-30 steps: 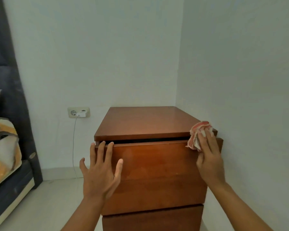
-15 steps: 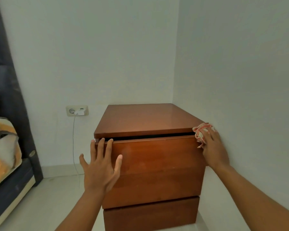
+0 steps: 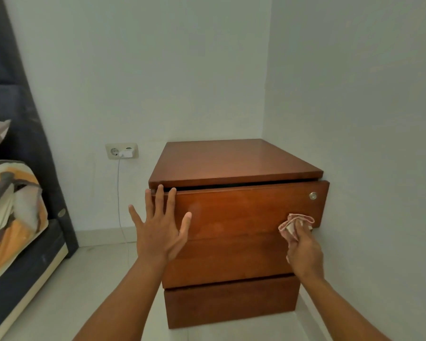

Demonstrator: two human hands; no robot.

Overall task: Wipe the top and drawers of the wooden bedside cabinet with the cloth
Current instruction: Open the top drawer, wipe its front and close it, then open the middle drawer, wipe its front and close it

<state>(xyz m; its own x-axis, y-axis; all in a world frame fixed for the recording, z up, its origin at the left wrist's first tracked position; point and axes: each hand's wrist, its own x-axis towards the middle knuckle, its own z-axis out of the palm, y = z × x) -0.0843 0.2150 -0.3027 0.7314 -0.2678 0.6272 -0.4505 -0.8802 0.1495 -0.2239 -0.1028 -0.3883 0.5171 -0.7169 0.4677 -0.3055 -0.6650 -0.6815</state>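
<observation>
The wooden bedside cabinet (image 3: pixel 234 161) stands in the room's corner, with drawer fronts stacked below its top. Its top drawer (image 3: pixel 244 210) sits slightly pulled out, leaving a dark gap under the top, and has a small round lock at its upper right. My left hand (image 3: pixel 159 227) is spread flat against the left end of that drawer front, fingertips at its upper edge. My right hand (image 3: pixel 305 252) holds a crumpled pink-and-white cloth (image 3: pixel 294 226) pressed on the lower right part of the same drawer front.
White walls close in behind and right of the cabinet. A wall socket (image 3: pixel 121 150) with a white plug and a hanging cable is left of it. A bed (image 3: pixel 12 217) with a patterned cover and dark headboard fills the left. Pale floor tiles lie below.
My right hand with the cloth has moved down from the top drawer's upper right corner to its lower right part. My left hand has stayed on the left end.
</observation>
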